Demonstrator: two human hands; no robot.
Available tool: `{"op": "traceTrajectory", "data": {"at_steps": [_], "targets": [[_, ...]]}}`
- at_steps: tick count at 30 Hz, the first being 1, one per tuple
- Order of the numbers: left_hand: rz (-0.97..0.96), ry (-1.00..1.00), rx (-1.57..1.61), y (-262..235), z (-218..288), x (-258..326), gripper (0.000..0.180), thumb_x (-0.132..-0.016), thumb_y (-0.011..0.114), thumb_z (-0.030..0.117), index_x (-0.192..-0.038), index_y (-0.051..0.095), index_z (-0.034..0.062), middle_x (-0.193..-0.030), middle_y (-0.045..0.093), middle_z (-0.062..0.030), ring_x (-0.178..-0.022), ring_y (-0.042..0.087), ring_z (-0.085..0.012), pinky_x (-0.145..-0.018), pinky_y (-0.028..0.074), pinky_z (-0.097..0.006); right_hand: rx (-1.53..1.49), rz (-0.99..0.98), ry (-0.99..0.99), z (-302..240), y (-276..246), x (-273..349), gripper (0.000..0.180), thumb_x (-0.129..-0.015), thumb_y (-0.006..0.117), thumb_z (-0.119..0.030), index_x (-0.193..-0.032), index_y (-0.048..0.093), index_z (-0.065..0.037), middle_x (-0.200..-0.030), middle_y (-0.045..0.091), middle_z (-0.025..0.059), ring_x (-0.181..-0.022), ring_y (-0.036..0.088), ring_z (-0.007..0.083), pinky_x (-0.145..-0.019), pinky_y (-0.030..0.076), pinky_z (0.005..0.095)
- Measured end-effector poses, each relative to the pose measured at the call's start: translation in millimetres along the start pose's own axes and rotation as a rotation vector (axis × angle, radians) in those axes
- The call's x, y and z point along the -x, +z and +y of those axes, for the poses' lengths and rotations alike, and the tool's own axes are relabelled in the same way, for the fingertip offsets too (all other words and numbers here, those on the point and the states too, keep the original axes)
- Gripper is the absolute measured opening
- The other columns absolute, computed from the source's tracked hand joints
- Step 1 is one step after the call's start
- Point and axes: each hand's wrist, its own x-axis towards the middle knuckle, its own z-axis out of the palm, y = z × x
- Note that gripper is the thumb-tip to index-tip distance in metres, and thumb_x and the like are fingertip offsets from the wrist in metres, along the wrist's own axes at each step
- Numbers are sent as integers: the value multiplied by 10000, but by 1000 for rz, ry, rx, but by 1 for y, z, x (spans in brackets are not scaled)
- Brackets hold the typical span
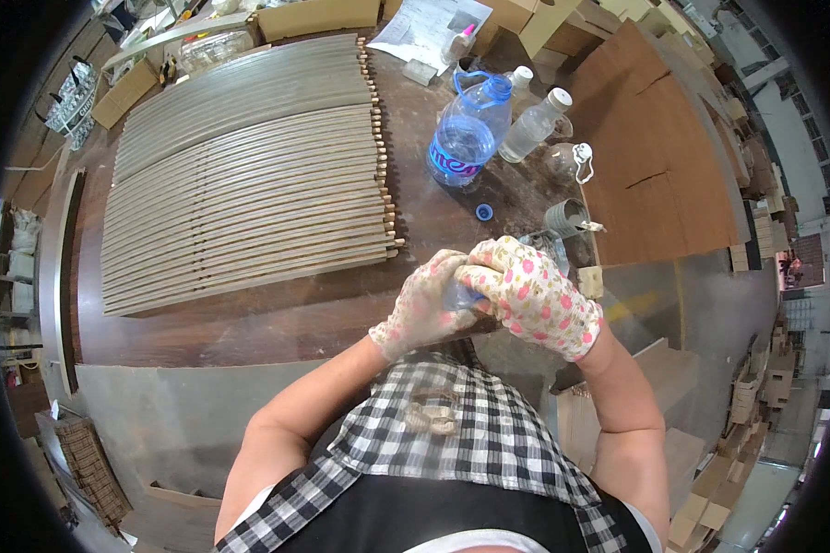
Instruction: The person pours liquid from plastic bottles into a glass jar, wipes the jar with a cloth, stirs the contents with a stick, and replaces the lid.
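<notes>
Both of my hands wear floral cotton gloves and meet just past the table's near edge. My left hand [424, 309] is wrapped round a small bluish see-through plastic container [459, 295], mostly hidden by the gloves. From the right, my right hand [530, 295] closes over its upper part with bent fingers. Beyond them a blue bottle cap [484, 212] lies on the dark table [286, 336]. A large clear blue water jug [466, 134] with a handle stands uncapped-looking behind it; its mouth is hard to make out.
Rows of grey slats with wooden pegs [249, 184] cover the table's left. Right of the jug stand a white-capped bottle [535, 124], a clear bottle with a white handle [567, 161] and a grey tin [565, 217]. A brown board [655, 147] lies at the right, a paper sheet [429, 28] at the back.
</notes>
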Motion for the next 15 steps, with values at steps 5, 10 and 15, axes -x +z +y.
{"op": "traceTrajectory", "data": {"at_steps": [5,10,15], "targets": [[54,16,27,2,-3,-1,585,-698,822,274,-1161,568,23,-1096,598,-172,-979,625,-368,-837,517,-425,38,88,165,-10,11,1,338,-764,733,-179,-1026,589,-23,-942,554,158,-897,573,332,-767,486,416],[80,14,-10,4,-1,-2,566,-694,826,275,-1137,579,24,-1099,602,-169,-999,626,-363,-833,519,-426,296,252,333,-17,38,5,328,-831,710,-293,-956,578,-20,-874,544,162,-795,573,328,-681,479,415],[22,16,68,0,-3,-3,573,-656,820,228,-1136,579,29,-1097,608,-157,-995,630,-354,-834,520,-424,-6,213,182,-16,16,8,380,-849,688,-233,-1159,577,-43,-890,554,142,-850,577,325,-751,487,425]]}}
